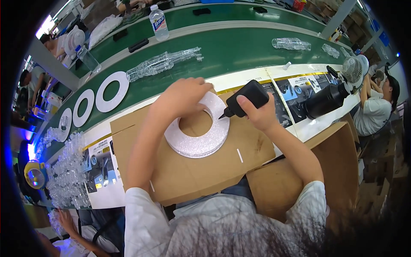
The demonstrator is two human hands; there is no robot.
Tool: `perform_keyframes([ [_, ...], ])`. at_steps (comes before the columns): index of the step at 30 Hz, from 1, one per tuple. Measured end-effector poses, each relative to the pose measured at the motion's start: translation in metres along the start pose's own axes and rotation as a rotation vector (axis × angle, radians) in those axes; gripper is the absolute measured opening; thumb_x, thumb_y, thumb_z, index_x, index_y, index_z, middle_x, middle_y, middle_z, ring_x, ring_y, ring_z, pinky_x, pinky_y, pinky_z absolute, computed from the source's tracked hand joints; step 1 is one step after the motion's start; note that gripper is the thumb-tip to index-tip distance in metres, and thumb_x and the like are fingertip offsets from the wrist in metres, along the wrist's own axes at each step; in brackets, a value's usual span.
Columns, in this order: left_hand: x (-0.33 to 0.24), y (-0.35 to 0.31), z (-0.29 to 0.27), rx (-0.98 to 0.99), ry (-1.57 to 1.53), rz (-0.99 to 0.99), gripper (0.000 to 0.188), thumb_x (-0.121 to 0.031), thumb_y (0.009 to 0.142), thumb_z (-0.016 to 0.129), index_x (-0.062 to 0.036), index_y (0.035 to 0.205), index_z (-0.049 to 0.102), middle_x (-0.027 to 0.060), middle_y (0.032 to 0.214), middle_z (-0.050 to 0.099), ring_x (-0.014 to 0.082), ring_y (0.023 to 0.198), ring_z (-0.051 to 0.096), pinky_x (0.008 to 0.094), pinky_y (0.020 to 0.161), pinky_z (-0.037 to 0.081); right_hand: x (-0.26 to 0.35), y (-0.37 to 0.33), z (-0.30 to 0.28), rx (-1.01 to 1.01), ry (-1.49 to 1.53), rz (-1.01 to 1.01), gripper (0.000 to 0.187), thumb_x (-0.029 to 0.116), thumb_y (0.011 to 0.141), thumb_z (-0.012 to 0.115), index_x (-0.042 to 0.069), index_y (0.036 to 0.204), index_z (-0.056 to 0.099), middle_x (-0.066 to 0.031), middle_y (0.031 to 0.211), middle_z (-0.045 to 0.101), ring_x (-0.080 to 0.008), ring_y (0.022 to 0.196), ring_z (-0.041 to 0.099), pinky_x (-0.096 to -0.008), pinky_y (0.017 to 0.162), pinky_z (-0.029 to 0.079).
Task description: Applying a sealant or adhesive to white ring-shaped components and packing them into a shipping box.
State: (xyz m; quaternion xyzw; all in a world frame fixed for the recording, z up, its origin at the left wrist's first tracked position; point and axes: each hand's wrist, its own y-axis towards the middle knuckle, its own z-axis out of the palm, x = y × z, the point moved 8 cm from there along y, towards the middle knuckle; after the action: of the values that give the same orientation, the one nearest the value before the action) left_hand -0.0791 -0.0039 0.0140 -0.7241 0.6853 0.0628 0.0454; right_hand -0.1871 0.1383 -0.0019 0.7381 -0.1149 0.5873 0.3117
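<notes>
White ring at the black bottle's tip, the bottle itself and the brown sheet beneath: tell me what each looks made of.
White ring: perhaps foam or coated card; its face looks speckled and sparkly.
Black bottle: probably plastic, smooth and evenly dark, with a tapered nozzle.
Brown sheet: most likely cardboard, matte, judging by its tan colour and creases.

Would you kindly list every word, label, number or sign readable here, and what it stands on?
I won't copy wording, but print shows here:
Clear bottle: lettering on its coloured label.
Dark left panel: light lettering; its smallest print is unreadable.
Dark right panels: pictures and lettering, mostly too small to read.
Black squeeze bottle, white ring: no print visible.
</notes>
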Motion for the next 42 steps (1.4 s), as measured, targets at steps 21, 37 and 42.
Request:
perform_keyframes([
  [21, -0.048, 0.029, -0.013, -0.275, -0.939, -0.027, 0.038, -0.02, 0.08, 0.08, 0.0047, 0.108, 0.071, 0.0149, 0.092, 0.074, 0.0189, 0.087, 0.072, 0.0303, 0.08, 0.056, 0.005, 0.0, -0.001, 0.111, -0.172, -0.188, 0.019, 0.007, 0.085, 0.066, -0.003, 0.101, 0.066, -0.0082, 0.088, 0.071, -0.014, 0.08, 0.068, -0.0272, 0.07, 0.054],
  [37, -0.047, 0.028, -0.013, -0.22, -0.991, -0.061, 0.037, -0.014, 0.08, 0.079, 0.0046, 0.111, 0.07, 0.0131, 0.096, 0.073, 0.0203, 0.097, 0.07, 0.0316, 0.085, 0.055, 0.001, 0.0, -0.002, 0.073, -0.199, -0.244, 0.023, 0.01, 0.078, 0.072, 0.0, 0.098, 0.069, -0.0116, 0.083, 0.072, -0.0195, 0.071, 0.071, -0.0293, 0.064, 0.054],
  [42, -0.058, 0.029, -0.013, -0.269, -1.047, 0.057, 0.036, -0.019, 0.077, 0.081, 0.0014, 0.105, 0.072, 0.0107, 0.086, 0.072, 0.0162, 0.082, 0.067, 0.0302, 0.077, 0.053, 0.01, -0.005, 0.002, 0.1, -0.212, -0.32, 0.024, 0.01, 0.072, 0.075, 0.001, 0.094, 0.069, -0.0113, 0.081, 0.071, -0.0211, 0.071, 0.071, -0.031, 0.064, 0.054],
])
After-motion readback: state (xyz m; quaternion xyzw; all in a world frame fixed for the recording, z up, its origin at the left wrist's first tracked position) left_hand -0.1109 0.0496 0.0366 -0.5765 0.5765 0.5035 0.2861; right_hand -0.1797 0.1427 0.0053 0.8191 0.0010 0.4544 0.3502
